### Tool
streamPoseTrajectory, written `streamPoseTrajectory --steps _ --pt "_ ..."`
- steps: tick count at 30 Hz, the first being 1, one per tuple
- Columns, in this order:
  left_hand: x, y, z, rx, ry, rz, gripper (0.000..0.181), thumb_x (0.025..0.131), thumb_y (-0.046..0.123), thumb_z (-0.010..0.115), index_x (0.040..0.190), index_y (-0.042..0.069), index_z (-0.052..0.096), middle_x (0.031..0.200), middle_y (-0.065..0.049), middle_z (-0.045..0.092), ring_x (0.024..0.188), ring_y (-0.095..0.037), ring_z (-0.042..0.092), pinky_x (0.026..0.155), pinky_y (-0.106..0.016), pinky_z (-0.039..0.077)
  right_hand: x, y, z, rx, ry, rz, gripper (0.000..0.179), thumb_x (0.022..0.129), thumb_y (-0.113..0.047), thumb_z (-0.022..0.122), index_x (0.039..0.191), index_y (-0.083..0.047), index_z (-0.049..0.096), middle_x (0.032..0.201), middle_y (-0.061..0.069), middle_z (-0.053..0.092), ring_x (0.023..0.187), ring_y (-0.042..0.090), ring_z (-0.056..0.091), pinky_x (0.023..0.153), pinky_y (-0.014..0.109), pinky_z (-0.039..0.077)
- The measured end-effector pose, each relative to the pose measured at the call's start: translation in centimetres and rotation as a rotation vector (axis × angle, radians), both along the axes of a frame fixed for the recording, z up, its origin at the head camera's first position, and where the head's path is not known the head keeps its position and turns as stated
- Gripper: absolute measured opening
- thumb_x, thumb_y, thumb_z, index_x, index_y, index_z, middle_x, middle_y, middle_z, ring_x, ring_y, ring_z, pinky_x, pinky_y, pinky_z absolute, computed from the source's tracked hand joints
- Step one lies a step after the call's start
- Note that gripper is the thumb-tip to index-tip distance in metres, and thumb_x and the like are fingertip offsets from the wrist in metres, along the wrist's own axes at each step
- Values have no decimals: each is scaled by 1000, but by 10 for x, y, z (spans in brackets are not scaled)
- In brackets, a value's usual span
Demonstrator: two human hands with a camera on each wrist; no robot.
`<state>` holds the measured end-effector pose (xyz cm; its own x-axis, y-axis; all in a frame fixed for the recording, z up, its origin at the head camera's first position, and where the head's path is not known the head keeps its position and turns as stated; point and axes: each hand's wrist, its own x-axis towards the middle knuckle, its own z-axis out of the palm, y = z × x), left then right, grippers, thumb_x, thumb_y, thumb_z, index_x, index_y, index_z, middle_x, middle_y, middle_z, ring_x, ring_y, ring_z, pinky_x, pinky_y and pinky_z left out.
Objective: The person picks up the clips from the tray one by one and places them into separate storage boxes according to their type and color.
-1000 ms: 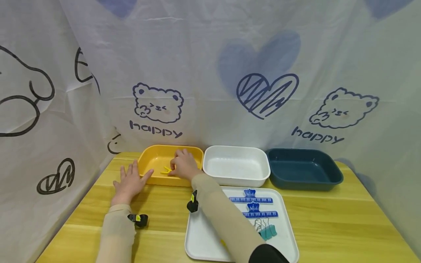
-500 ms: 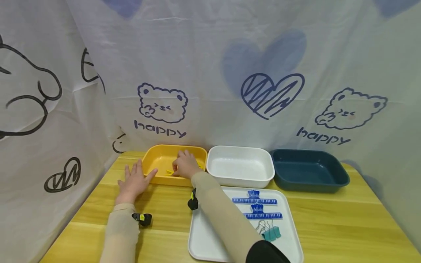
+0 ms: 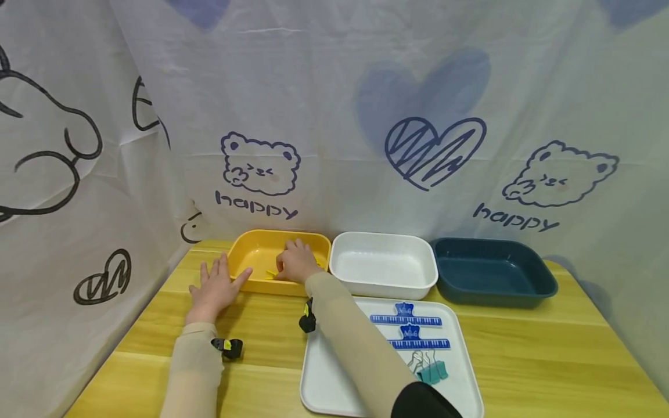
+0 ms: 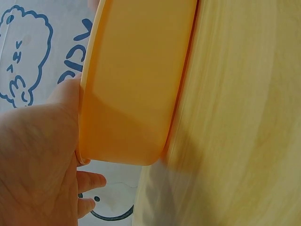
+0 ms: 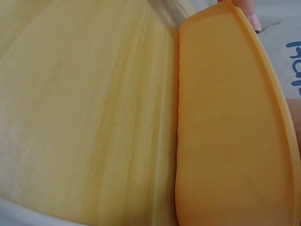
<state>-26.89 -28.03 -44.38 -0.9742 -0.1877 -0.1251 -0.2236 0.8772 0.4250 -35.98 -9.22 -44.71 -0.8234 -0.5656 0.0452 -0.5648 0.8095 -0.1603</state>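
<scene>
My left hand (image 3: 213,293) rests its spread, straight fingers against the left end of the yellow tray (image 3: 279,287). In the left wrist view the thumb of that hand (image 4: 37,160) lies along the tray's rim. Inside the tray is my right hand (image 3: 298,263), with curled fingers pinching a small yellow clip (image 3: 270,274) whose thin end pokes out to the left. The rest of the clip is hidden behind the fingers. Another bit of yellow (image 3: 319,265) shows just right of the hand. The tray wall blocks the right wrist view.
A white tray (image 3: 384,284) and a dark teal tray (image 3: 493,297) stand in a row to the right. In front, a flat white tray (image 3: 334,383) carries two blue ruler-like clips (image 3: 406,320) and teal binder clips (image 3: 432,371). A printed cloth hangs behind.
The head view has shifted slightly, so everything sits further right. My right hand has settled a little over the yellow clip, leaving less of it showing. My left hand stays at the tray.
</scene>
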Motion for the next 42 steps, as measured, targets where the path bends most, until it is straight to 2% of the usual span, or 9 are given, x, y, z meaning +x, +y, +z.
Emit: streamPoseTrajectory --steps 9,24,31,42 --pt "1 2 -1 -7 1 9 102 92 75 28 156 2 -4 161 -29 2 147 -50 -11 105 -81 2 2 9 3 -79 2 -18 26 83 -51 71 82 -25 67 109 -2 53 106 18 40 93 33 37" --pt "5 -2 -4 9 -17 -2 105 91 77 27 155 1 -8 160 -31 -2 146 -50 -17 104 -82 -1 17 27 5 -191 50 -30 26 84 -49 71 91 -24 67 107 -3 52 107 18 40 94 33 37" --pt "7 -1 -1 11 -15 -1 104 91 76 26 155 1 -7 160 -31 -1 146 -50 -15 104 -82 -1 29 36 11 -211 67 -23 28 85 -50 70 95 -25 69 108 -4 52 109 18 41 99 34 38" --pt "3 2 3 1 0 -18 104 91 76 25 155 1 -7 160 -30 0 146 -51 -15 104 -82 0 49 64 24 -263 118 -32 29 84 -47 73 97 -21 73 107 -2 53 112 20 43 100 37 38"
